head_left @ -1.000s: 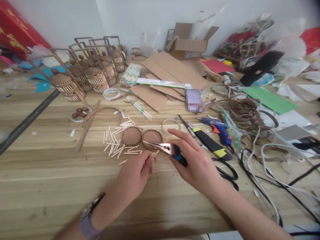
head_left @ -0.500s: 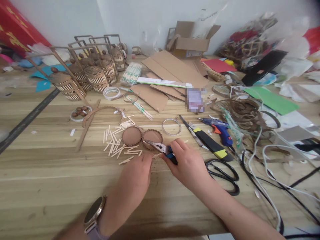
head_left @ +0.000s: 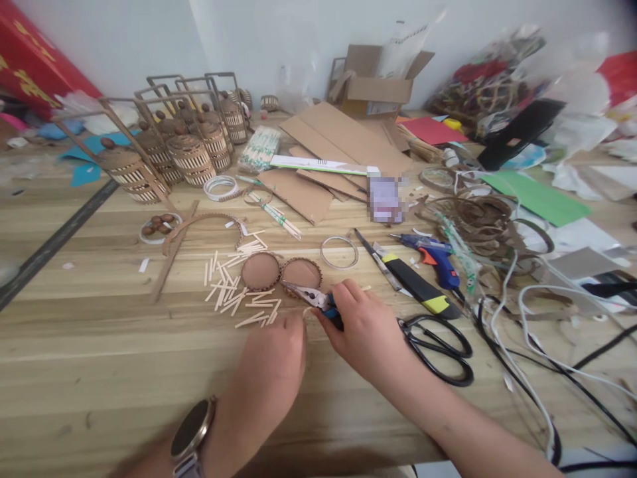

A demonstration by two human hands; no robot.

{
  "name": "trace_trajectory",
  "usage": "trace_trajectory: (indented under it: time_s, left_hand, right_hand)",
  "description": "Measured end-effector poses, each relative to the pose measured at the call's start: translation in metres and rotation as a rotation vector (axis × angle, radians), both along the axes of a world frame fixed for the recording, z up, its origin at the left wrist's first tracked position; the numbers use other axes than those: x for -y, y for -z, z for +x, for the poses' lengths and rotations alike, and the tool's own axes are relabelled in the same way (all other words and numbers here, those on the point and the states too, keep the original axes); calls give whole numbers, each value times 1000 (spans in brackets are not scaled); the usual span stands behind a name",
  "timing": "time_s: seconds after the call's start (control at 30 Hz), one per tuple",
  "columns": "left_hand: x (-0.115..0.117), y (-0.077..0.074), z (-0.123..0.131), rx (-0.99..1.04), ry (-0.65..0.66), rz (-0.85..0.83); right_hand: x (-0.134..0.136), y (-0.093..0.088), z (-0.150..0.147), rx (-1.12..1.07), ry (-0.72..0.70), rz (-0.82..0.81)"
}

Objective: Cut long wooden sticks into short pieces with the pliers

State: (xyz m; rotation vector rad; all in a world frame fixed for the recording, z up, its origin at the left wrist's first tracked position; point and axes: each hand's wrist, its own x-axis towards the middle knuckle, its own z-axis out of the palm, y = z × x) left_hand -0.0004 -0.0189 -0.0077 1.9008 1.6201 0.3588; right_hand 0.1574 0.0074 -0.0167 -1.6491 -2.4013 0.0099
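Note:
My right hand [head_left: 368,328] is closed around a pair of long-nose pliers [head_left: 311,295] with blue-black handles. Their tips reach to the right one of two shallow round cardboard pieces, the right round [head_left: 302,272] and the left round [head_left: 261,271], both with notched rims. My left hand [head_left: 273,355] is closed just left of the pliers, its fingers curled under and mostly hidden. Something small and pale shows between the hands, too unclear to name. Short cut wooden sticks [head_left: 226,292] lie scattered beyond my left hand.
Black scissors [head_left: 442,352], a utility knife [head_left: 418,285] and a blue glue gun [head_left: 438,259] lie on the right, near tangled cables [head_left: 522,345]. Several stick-sided lanterns [head_left: 192,159] stand at the back left. Cardboard sheets [head_left: 343,133] and a tape ring [head_left: 339,252] lie further off.
My left hand has shifted slightly down and right, with its fingers curled further out of sight. The pliers stay in my right hand. The whole view has shifted a little.

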Motion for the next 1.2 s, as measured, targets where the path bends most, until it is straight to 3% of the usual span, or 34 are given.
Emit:
trace_trajectory:
  time_s: [0.13,0.2,0.33,0.47,0.67,1.0,1.1,1.2]
  left_hand:
    - [-4,1,-6,-95,8,42]
    - [-9,1,-12,97,1,-41]
    - [-18,5,-18,589,-58,-371]
    - [-19,11,-16,779,-103,-526]
    - [-16,15,-10,803,-116,-603]
    - [-13,13,-10,867,-123,-717]
    - [-14,11,-11,898,-122,-741]
    - [-16,10,-11,959,-195,-704]
  right_hand:
    - [-11,-3,10,-117,-31,-45]
    - [-18,-7,19,-265,-77,-136]
    - [-21,-18,27,-478,-221,-367]
    - [-15,-16,25,-518,-336,-478]
    - [-11,-5,20,-504,-402,-470]
    - [-12,-6,21,-560,-468,-492]
    - [-13,-4,21,-614,-484,-412]
    - [-11,-3,18,-677,-413,-265]
